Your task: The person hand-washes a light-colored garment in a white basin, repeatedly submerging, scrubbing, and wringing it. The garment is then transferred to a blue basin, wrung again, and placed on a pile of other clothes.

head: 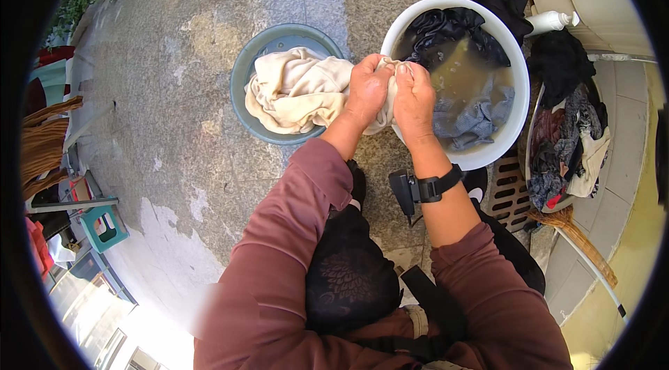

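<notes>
My left hand (370, 89) and my right hand (414, 101) are side by side, both gripping a bunched part of a cream-coloured garment (300, 90). Most of that cloth lies heaped in a blue-grey basin (239, 64), and a fold of it hangs down between my wrists. Just right of my hands stands a larger white tub (522, 82) of murky water. Dark cloth (444, 30) lies in its far part, and a blue patterned cloth (473, 116) is partly under water in the near part.
Beyond the tub lie black cloths (559, 64) and a white pump bottle (549, 22). A container of mixed clothes (562, 155) stands at right, near a floor drain grate (508, 195) and a broom (580, 236). A teal plastic stool (104, 228) is at left on the stone floor (172, 150).
</notes>
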`<state>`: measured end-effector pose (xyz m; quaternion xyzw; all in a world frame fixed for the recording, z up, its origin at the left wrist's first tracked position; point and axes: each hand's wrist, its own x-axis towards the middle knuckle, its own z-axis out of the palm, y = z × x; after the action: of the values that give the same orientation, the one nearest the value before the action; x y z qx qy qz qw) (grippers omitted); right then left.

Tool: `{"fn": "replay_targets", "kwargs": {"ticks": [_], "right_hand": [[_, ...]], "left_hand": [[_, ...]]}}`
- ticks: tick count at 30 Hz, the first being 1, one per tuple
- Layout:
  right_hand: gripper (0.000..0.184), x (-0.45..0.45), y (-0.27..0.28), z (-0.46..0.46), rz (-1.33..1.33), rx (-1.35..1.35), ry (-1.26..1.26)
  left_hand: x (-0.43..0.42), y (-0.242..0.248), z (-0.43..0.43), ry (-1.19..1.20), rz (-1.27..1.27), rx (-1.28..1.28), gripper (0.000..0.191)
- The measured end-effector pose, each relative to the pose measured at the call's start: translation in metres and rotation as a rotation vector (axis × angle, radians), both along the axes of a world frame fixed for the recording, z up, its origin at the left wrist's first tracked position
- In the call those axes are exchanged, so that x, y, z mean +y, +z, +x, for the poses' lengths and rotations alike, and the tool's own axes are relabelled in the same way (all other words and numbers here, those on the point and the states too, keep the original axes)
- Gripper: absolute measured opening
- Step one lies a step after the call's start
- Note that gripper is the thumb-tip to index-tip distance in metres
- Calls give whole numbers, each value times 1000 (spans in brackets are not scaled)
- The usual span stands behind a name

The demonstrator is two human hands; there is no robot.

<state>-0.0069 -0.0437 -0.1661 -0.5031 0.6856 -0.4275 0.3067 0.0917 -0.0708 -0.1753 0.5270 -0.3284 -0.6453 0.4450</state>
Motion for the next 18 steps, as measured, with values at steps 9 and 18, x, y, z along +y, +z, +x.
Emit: {"fn": "replay_targets", "kwargs": {"ticks": [9, 18], "right_hand": [[28, -51, -31, -33, 614, -1048, -271], [25, 8, 11, 4, -58, -103, 102]], "left_hand": [[6, 7, -1, -84, -166, -167, 15], [-16, 9, 8, 458, 316, 232, 35]]}}
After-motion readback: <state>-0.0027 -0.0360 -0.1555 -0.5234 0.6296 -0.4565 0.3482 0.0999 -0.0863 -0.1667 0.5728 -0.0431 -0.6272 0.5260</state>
